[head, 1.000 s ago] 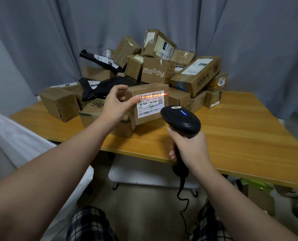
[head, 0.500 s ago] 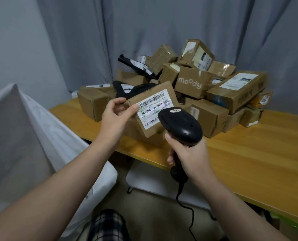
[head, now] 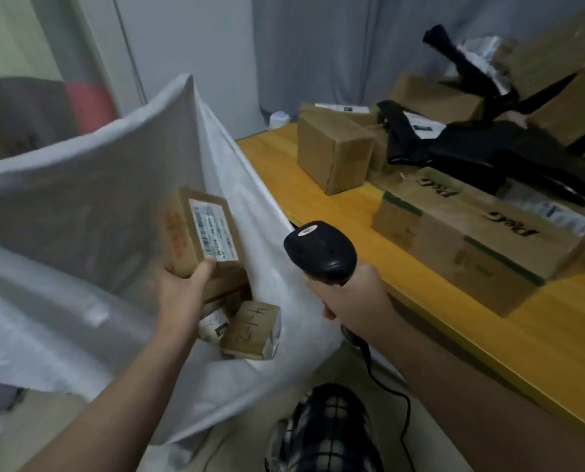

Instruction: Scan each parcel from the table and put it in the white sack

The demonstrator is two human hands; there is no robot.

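Left hand (head: 178, 296) grips labelled parcel (head: 197, 233) above box (head: 250, 330) marked 4-1-2.

Wooden table (head: 540, 335), right of frame.
A cardboard box (head: 333, 153), a long carton (head: 471, 243) and black bags (head: 465, 155) are piled on it, upper right.

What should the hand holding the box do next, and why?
Probably let go: the left hand grips the parcel inside the mouth of the white sack, above other parcels lying there, so it should drop in.
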